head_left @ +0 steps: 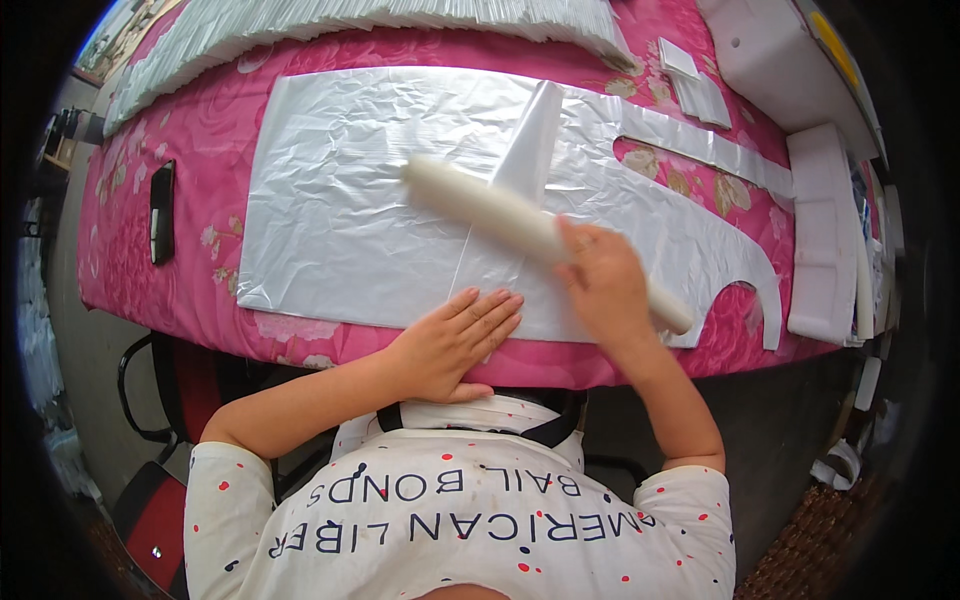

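A thin, shiny white plastic sheet, shaped like a disposable apron [340, 200], lies spread on the table, with rounded cut-outs and straps at its right end. A narrow fold of it stands out near the middle. My left hand [450, 348] rests flat on its near edge, fingers stretched and holding nothing. In my right hand [606, 285] is a long off-white tube [480, 207], gripped toward its right end. The tube slants over the sheet, its far end up and to the left, smeared by motion. Whether it touches the plastic I cannot tell.
A pink floral tablecloth [120, 260] covers the table. Many folded white plastic pieces [380, 15] line the far edge, and a smaller bundle [697, 95] lies far right. A black phone-like object [162, 212] sits left. White foam boxes [818, 240] stand right; a red-black chair [185, 385] is at left.
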Demonstrator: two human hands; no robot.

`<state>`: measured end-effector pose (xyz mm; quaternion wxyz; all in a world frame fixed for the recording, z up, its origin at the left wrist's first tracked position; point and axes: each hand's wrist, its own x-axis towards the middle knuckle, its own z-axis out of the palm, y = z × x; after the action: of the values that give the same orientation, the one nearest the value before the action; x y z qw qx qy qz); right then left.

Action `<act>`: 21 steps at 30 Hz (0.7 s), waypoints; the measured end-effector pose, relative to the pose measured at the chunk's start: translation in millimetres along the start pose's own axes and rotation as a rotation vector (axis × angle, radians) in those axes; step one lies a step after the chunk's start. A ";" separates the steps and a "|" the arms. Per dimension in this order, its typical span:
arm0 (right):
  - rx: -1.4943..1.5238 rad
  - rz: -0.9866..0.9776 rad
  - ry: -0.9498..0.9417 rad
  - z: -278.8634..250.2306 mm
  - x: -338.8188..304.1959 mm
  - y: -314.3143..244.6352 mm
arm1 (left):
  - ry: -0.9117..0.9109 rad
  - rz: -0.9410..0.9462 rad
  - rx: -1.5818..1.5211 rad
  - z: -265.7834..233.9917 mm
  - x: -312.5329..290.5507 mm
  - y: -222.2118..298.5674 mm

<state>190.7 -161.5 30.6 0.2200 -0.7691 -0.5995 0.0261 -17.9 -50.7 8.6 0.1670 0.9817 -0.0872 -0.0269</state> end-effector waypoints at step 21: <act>0.106 -0.235 0.072 5.4 25.9 -2.6 | 0.108 -0.136 0.069 23.0 5.4 34.3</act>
<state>193.9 -135.2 32.4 0.2834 -0.6812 -0.6750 0.0043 -20.0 -91.0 -1.8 0.1354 0.9906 -0.0122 0.0178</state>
